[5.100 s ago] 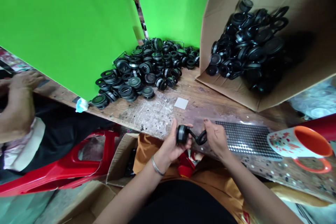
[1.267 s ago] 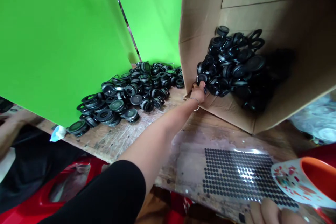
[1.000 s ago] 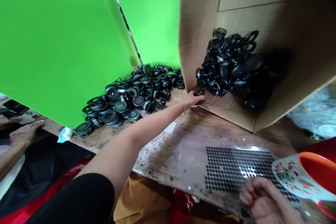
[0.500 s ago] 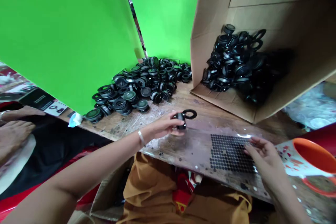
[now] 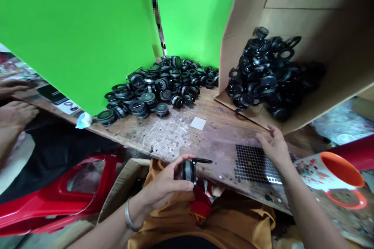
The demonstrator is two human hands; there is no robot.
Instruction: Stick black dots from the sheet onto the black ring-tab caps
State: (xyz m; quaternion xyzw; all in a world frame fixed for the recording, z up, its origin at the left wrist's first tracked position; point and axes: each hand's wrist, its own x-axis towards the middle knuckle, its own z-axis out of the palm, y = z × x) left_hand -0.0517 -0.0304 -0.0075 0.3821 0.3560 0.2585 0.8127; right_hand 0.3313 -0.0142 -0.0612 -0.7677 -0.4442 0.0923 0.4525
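My left hand [image 5: 172, 181] is closed around a round black holder with a ribbed grey side and a flip-out ring [image 5: 188, 170], above my lap at the table's front edge. The ring sticks out to the right. Over the far right part of a clear sheet of small black dots [image 5: 251, 165] hovers my right hand [image 5: 274, 148], fingers apart and nothing visible in them. I cannot tell if it touches the sheet. A pile of similar round black holders [image 5: 147, 99] lies at the back left against the green panels.
A cardboard box [image 5: 226, 54] on its side contains many black holders. An orange-lined mug [image 5: 312, 171] stands right of the sheet. A small pale square [image 5: 198, 123] lies mid-table. Another person's hands [image 5: 17, 116] are at the far left, beyond a red chair [image 5: 58, 202].
My left hand has drawn the holder down and towards me. The right hand has lifted from the sheet's edge, moved up and left, and spread its fingers. A pale square now shows.
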